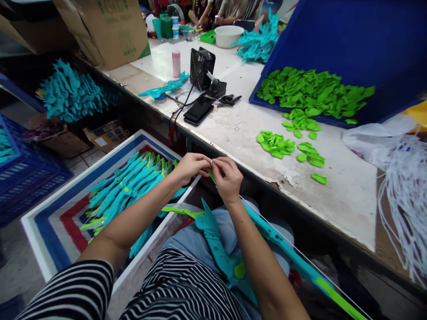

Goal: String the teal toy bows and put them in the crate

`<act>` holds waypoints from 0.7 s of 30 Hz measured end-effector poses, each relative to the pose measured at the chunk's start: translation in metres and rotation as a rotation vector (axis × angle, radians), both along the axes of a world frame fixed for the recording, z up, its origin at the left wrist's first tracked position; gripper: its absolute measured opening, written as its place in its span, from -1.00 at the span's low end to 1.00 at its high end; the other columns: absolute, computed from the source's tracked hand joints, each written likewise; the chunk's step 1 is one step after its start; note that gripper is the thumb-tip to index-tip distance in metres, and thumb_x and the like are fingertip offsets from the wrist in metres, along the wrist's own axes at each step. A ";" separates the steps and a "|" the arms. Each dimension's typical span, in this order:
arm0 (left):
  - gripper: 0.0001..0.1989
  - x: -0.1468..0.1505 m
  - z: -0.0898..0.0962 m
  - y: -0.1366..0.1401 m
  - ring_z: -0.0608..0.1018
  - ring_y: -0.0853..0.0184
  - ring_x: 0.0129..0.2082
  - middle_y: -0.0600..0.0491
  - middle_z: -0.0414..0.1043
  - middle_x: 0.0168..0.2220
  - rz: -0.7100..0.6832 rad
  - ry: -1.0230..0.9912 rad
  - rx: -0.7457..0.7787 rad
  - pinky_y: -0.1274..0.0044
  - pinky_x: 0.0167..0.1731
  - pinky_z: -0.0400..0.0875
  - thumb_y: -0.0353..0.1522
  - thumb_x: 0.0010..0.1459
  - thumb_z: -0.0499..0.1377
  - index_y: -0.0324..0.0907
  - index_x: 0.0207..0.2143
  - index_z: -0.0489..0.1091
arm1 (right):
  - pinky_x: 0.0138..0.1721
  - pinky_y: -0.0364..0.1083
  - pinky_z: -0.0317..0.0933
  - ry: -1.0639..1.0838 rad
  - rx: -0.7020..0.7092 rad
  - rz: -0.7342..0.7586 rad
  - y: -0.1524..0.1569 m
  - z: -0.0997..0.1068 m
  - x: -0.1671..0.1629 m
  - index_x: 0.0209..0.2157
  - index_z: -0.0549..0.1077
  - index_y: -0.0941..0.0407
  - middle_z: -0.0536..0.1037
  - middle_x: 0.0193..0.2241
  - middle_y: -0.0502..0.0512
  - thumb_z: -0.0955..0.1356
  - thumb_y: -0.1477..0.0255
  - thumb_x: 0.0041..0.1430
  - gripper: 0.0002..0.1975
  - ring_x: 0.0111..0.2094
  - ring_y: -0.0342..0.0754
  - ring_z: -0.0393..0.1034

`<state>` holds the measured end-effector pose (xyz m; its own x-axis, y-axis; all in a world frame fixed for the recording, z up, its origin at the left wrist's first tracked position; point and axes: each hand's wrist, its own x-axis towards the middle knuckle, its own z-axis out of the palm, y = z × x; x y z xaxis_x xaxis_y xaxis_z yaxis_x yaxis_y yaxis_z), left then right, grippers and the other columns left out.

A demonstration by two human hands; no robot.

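Observation:
A turquoise toy bow with green limb ends lies across my lap. Its white string runs along the right limb up toward my hands. My left hand is closed, its fingertips pinching the white string's end. Fingertip to fingertip with it, my right hand is closed on the same bit of string, beside a green tip of the bow. My fingers partly hide the small loop or knot there. To the left, several finished-looking turquoise and green bows are piled in a white-rimmed, striped-lined tray.
On the worktable are green plastic pieces, a tilted blue bin, a phone, a small black fan and a pink bottle. White strings hang at the right. A cardboard box stands back left.

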<state>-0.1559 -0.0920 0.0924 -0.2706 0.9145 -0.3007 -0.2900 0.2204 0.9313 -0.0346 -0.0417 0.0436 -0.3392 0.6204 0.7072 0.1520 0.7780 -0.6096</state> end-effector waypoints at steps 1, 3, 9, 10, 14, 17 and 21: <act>-0.94 0.001 0.000 0.000 0.48 0.46 -0.57 0.10 0.41 -0.60 -0.008 0.046 0.023 0.66 -0.54 0.40 -0.55 -0.13 0.16 -0.31 -0.55 0.42 | -0.24 -0.04 0.37 -0.008 0.023 -0.007 0.000 0.000 0.000 -0.35 0.50 0.07 0.51 -0.34 0.09 0.29 0.46 0.22 -0.86 -0.29 -0.06 0.43; -0.90 0.003 -0.002 -0.001 0.44 0.49 -0.60 0.12 0.41 -0.60 -0.011 0.144 0.054 0.66 -0.55 0.37 -0.57 -0.12 0.14 -0.31 -0.53 0.44 | -0.25 -0.04 0.36 0.003 0.051 -0.028 -0.001 0.000 0.000 -0.36 0.48 0.08 0.50 -0.34 0.09 0.28 0.48 0.21 -0.86 -0.30 -0.07 0.42; -0.93 0.006 -0.008 -0.002 0.38 0.48 -0.64 0.16 0.37 -0.62 -0.014 0.429 0.063 0.64 -0.60 0.24 -0.42 -0.06 0.23 -0.28 -0.52 0.46 | -0.39 -0.10 0.35 0.111 -0.201 -0.018 -0.003 -0.005 0.005 -0.41 0.42 0.09 0.46 -0.39 0.06 0.29 0.44 0.18 -0.89 -0.35 -0.09 0.39; -0.91 0.006 -0.010 -0.002 0.40 0.47 -0.60 0.15 0.39 -0.62 -0.012 0.458 0.068 0.63 -0.56 0.26 -0.41 -0.07 0.24 -0.28 -0.55 0.46 | -0.39 -0.09 0.36 0.111 -0.263 0.011 -0.003 -0.007 0.007 -0.42 0.42 0.09 0.46 -0.39 0.05 0.30 0.43 0.18 -0.89 -0.35 -0.09 0.39; -0.91 0.005 -0.016 -0.003 0.47 0.40 -0.45 0.08 0.50 -0.53 -0.066 0.390 0.033 0.60 -0.39 0.33 -0.42 -0.08 0.23 -0.27 -0.53 0.53 | -0.39 -0.10 0.35 0.088 -0.352 0.096 -0.005 -0.013 0.016 -0.41 0.43 0.10 0.46 -0.38 0.05 0.31 0.42 0.18 -0.90 -0.35 -0.09 0.39; -0.88 0.002 -0.018 -0.007 0.49 0.38 -0.43 0.06 0.53 -0.50 -0.122 0.332 0.013 0.58 -0.33 0.34 -0.40 -0.08 0.24 -0.27 -0.48 0.57 | -0.35 -0.09 0.34 0.051 -0.225 0.079 -0.010 -0.015 0.020 -0.40 0.44 0.10 0.47 -0.38 0.06 0.31 0.45 0.19 -0.90 -0.33 -0.09 0.40; -0.87 -0.004 -0.023 -0.017 0.47 0.39 -0.46 0.09 0.52 -0.53 -0.165 0.407 0.013 0.61 -0.39 0.31 -0.41 -0.07 0.22 -0.26 -0.49 0.58 | -0.26 -0.07 0.33 -0.064 -0.072 0.073 -0.016 -0.021 0.022 -0.37 0.43 0.09 0.48 -0.35 0.09 0.28 0.47 0.22 -0.88 -0.29 -0.07 0.41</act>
